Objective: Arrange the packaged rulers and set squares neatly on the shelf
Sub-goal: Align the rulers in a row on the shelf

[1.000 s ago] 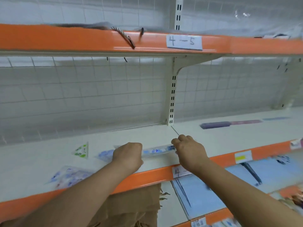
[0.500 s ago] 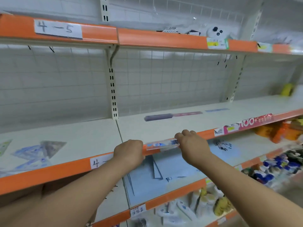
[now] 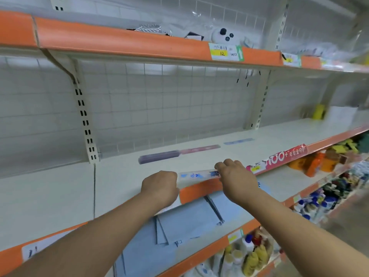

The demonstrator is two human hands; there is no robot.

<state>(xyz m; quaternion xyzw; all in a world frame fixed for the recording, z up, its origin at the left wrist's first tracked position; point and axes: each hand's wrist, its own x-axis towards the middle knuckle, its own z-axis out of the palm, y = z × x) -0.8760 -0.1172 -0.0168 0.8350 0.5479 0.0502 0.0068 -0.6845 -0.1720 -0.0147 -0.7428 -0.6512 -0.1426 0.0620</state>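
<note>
over shelf (image 3: 123, 184), both hands' fingers (image 3: 225, 166) hold ruler (image 3: 199, 174).

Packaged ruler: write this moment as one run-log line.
left grip: holds packaged ruler, left end | right grip: holds right end | position: at shelf front edge

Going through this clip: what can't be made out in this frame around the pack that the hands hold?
All in the head view:
- Packaged ruler: both ends are hidden by the left hand and the right hand, and its print is blurred.
- Whether it touches the shelf: unclear, because the hands cover the contact.
- Long packs farther back: motion blur, contents unreadable.
- Handwritten label: partly behind the left forearm, blurred.
</note>
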